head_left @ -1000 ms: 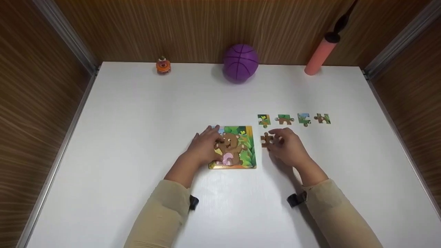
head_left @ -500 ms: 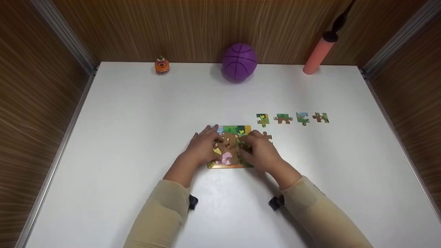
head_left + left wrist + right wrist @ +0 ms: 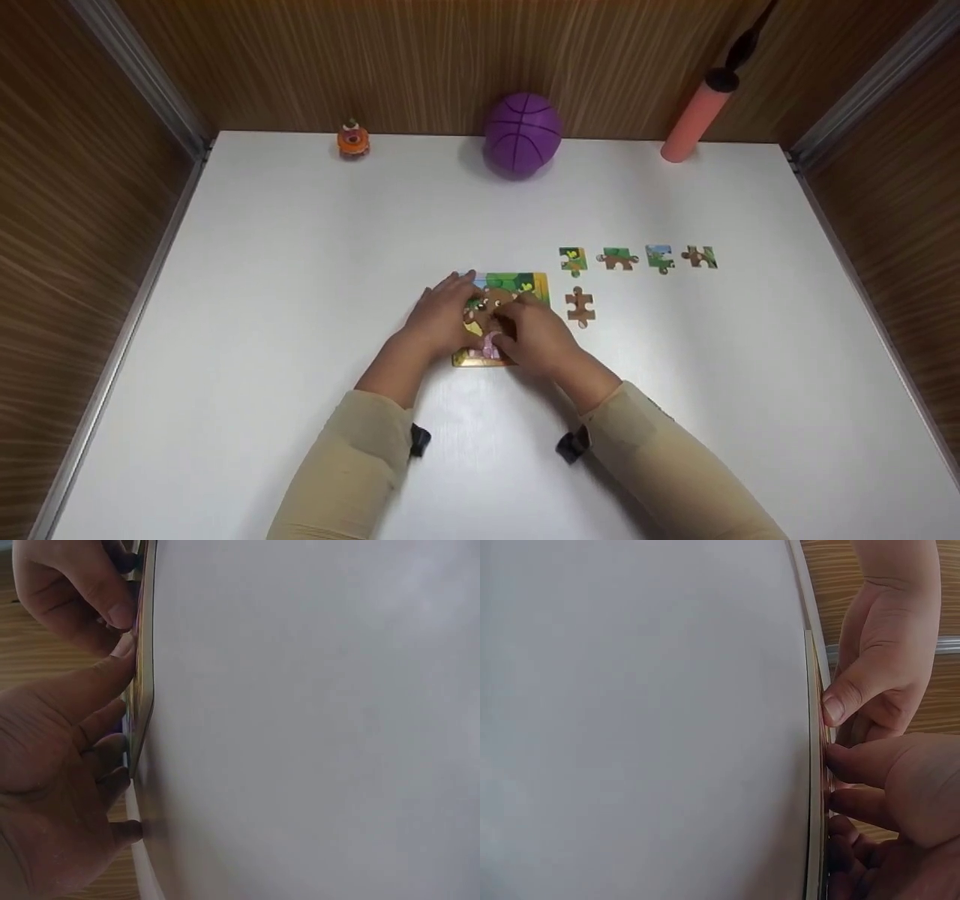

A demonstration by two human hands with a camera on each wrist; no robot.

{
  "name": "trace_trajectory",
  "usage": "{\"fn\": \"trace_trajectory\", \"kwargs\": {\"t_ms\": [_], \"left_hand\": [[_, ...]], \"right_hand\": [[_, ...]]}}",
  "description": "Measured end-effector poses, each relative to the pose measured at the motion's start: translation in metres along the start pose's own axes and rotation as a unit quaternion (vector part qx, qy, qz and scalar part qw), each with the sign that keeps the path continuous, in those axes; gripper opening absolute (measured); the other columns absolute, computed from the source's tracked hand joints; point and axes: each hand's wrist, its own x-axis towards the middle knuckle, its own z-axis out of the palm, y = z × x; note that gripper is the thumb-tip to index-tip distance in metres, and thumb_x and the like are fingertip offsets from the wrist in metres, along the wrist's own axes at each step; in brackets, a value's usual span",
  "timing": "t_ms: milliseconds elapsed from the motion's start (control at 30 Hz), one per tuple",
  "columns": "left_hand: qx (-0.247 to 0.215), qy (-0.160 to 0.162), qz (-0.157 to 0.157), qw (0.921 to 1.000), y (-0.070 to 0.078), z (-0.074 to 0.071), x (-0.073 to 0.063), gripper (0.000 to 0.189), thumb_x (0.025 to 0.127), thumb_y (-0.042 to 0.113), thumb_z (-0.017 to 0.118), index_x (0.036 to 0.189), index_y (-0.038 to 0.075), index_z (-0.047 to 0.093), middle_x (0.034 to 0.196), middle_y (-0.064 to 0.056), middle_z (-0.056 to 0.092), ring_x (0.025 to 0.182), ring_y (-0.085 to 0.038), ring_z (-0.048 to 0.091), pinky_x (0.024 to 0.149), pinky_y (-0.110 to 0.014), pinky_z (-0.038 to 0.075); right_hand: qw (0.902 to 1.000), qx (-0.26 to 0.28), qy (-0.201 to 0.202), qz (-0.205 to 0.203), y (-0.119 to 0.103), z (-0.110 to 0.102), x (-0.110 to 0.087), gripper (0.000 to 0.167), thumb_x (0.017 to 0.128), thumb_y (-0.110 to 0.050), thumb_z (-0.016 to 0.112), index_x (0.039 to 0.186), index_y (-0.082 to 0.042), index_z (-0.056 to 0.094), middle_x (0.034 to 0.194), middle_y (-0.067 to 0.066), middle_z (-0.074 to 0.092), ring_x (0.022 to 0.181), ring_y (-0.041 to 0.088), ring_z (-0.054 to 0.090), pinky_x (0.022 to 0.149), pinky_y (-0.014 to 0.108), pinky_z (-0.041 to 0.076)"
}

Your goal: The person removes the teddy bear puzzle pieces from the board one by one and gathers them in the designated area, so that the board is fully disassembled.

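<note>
In the head view a framed jigsaw puzzle (image 3: 541,289) with a bear picture lies flat on the white table. My left hand (image 3: 442,319) rests over its left part, fingers spread, with thumb and index fingertip on the picture. My right hand (image 3: 538,334) reaches in from the right, thumb and fingers bent down onto the bear's body. Its palm and back hide the puzzle's lower right, and I cannot tell whether it pinches a piece. In the left wrist view the left thumb (image 3: 124,649) presses beside the right hand's fingertips. A loose brown jigsaw piece (image 3: 580,306) lies right of the frame.
Behind that piece several more loose jigsaw pieces (image 3: 618,259) lie in a row. A small orange toy (image 3: 352,140), a purple ball (image 3: 523,133) and a pink hand pump (image 3: 695,120) stand along the table's back edge, before a wood-grain wall (image 3: 420,67).
My right hand has left the loose brown piece on the table and moved left onto the middle of the puzzle. The left hand stays where it was.
</note>
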Motion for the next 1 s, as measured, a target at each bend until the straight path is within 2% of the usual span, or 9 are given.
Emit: {"fn": "trace_trajectory", "kwargs": {"t_ms": [133,267,433,533,733,1000], "left_hand": [[-0.004,0.003,-0.004,1.0,0.001,0.0,0.0,0.09,0.081,0.028,0.095,0.157,0.012,0.05,0.174,-0.002,0.027,0.162,-0.025,0.016,0.129,-0.055,0.011],[-0.014,0.005,-0.005,0.9999,0.001,0.0,0.0,0.09,0.081,0.026,0.095,0.158,0.013,0.049,0.174,-0.002,0.028,0.162,-0.024,0.016,0.13,-0.054,0.01],[-0.018,0.006,-0.006,0.9998,0.001,0.0,-0.001,0.091,0.082,0.024,0.094,0.159,0.012,0.048,0.174,-0.002,0.028,0.162,-0.024,0.015,0.13,-0.054,0.009],[-0.02,0.005,-0.005,0.9998,0.0,0.0,-0.001,0.092,0.082,0.023,0.094,0.16,0.012,0.046,0.174,-0.003,0.027,0.163,-0.025,0.015,0.13,-0.054,0.009],[-0.024,0.003,-0.005,0.9997,-0.001,0.001,0.0,0.095,0.083,0.024,0.093,0.162,0.011,0.042,0.175,-0.002,0.026,0.163,-0.024,0.014,0.13,-0.054,0.007],[-0.024,0.005,0.003,0.9997,-0.002,0.001,0.001,0.098,0.081,0.022,0.094,0.162,0.009,0.041,0.174,-0.005,0.027,0.162,-0.026,0.015,0.129,-0.057,0.008]], "right_hand": [[0.9994,0.027,0.014,0.019,-0.001,0.003,0.004,0.024,0.099,-0.014,0.074,0.118,0.001,0.074,0.104,0.011,0.065,0.094,0.026,0.06,0.086,0.046,0.054],[0.997,0.058,0.025,0.045,-0.001,0.006,0.007,0.015,0.102,-0.013,0.071,0.111,-0.001,0.073,0.099,0.009,0.064,0.089,0.023,0.06,0.08,0.043,0.053],[0.9948,0.071,0.035,0.064,-0.002,0.007,0.012,0.006,0.101,-0.006,0.07,0.106,-0.003,0.071,0.099,0.009,0.068,0.088,0.022,0.063,0.081,0.042,0.056],[0.9956,0.055,0.042,0.064,-0.002,0.007,0.014,0.004,0.1,-0.006,0.071,0.104,-0.004,0.072,0.097,0.008,0.07,0.089,0.022,0.065,0.083,0.043,0.057],[0.9974,0.038,0.041,0.046,0.001,0.007,0.015,0.007,0.102,-0.01,0.069,0.099,-0.005,0.071,0.092,0.006,0.068,0.084,0.022,0.063,0.077,0.043,0.055],[0.9935,0.067,0.076,0.052,0.015,-0.004,0.008,0.009,0.102,-0.007,0.069,0.108,-0.002,0.073,0.101,0.011,0.07,0.092,0.025,0.066,0.086,0.045,0.056]]}}
